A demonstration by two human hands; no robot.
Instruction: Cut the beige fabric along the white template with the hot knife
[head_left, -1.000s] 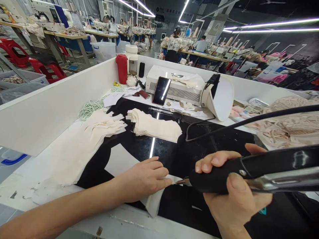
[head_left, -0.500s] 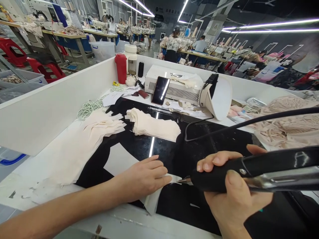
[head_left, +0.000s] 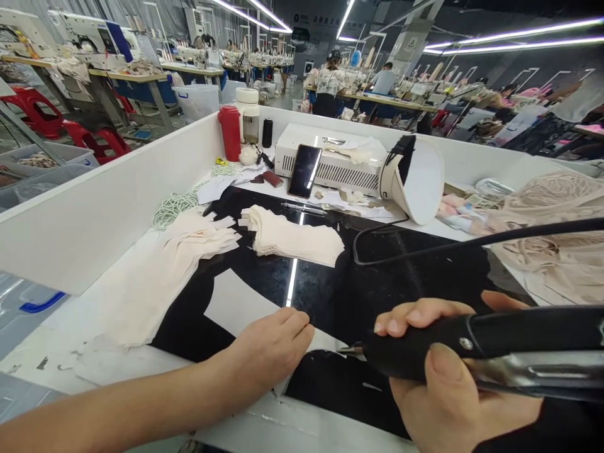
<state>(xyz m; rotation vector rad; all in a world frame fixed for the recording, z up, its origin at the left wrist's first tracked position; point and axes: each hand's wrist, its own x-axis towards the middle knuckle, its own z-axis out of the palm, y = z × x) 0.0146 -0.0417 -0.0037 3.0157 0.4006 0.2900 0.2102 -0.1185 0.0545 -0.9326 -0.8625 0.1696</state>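
On the black glossy surface (head_left: 330, 308) lies a white, sheet-like fabric piece (head_left: 238, 302); a narrow part runs to the right past my left hand. My left hand (head_left: 276, 343) presses down on this piece, its fingers curled and held together, hiding part of it. In my right hand (head_left: 438, 365) is a thick black handheld tool (head_left: 419, 340) with a metal lever along its side. Its pointed metal tip (head_left: 352, 350) touches or nearly touches the right end of the white piece. A small white sliver (head_left: 372, 387) lies below the tip.
A cream fabric stack (head_left: 295, 236) lies ahead, another cream pile (head_left: 155, 270) to the left. A black cable (head_left: 472, 242) crosses the right side. Behind stand a phone (head_left: 304, 171), white vented box (head_left: 330, 157), lamp shade (head_left: 425, 179) and red bottle (head_left: 229, 133). White walls (head_left: 117, 182) edge the table.
My left hand's fingers have curled in from a more stretched pose and shifted slightly left. My right hand and the tool sit slightly lower in view; the tip stays by the white piece's end.
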